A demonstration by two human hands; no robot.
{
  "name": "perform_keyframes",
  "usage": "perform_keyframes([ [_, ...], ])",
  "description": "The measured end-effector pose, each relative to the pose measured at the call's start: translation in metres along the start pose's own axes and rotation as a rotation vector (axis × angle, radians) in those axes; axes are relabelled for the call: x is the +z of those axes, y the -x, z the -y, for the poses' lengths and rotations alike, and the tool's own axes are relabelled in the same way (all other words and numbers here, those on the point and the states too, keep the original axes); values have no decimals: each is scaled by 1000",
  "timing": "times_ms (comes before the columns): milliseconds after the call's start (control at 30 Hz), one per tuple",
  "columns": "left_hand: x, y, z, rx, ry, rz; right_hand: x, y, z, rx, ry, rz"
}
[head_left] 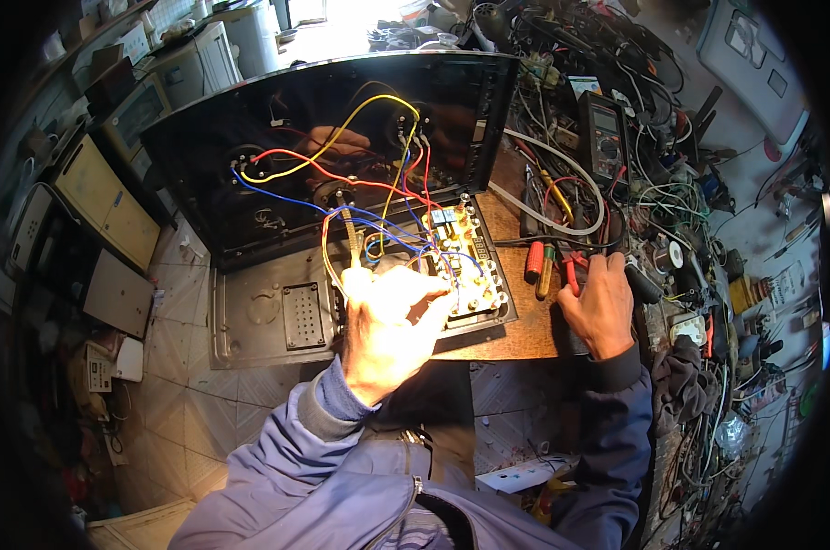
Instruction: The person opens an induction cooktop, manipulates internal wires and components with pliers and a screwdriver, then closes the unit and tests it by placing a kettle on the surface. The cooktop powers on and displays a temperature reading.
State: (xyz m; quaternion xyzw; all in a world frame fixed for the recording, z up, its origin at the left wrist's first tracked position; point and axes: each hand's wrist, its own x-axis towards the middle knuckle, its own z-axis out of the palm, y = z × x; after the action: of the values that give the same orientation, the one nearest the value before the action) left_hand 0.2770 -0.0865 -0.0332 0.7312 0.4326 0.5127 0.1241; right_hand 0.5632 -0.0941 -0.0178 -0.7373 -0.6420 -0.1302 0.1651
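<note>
Sitting on the desk [523, 323] is a metal casing [234, 321], my left hand [392, 316] curled at its circuit board [475, 275], can't tell if gripping. Then two screwdrivers [533, 262], then a red handle [571, 273] against my right hand [602, 304], grip unclear.

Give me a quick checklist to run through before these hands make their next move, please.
1. Black panel standing raised behind the metal base: ok.
2. Coloured wires run from panel toward circuit board: ok.
3. Left hand at the board: ok.
4. What the left hand grips: cannot tell, glare.
5. Right hand at red handle: ok; firmness of grip unclear.
6. Power disconnected: cannot tell.
</note>
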Motion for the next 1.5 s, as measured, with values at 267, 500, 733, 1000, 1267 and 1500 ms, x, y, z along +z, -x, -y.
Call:
perform_keyframes([
  [267,0,0,0,-1,12,2,-31,37,-24,104,-132,21],
  [500,-1,-1,-2,-3,10,19,-18,96,-8,468,-1892,92],
  [733,-2,-1,-1,16,16,41,-7,132,77,441,-2396,484],
  [1000,0,-3,-2,50,89,55,-6,139,110,446,-2040,753],
  [1267,-4,-2,-2,75,53,106,-10,126,107,383,-1916,736],
  [1500,-5,-2,-1,86,58,106,-18,115,108,388,-1902,810],
])
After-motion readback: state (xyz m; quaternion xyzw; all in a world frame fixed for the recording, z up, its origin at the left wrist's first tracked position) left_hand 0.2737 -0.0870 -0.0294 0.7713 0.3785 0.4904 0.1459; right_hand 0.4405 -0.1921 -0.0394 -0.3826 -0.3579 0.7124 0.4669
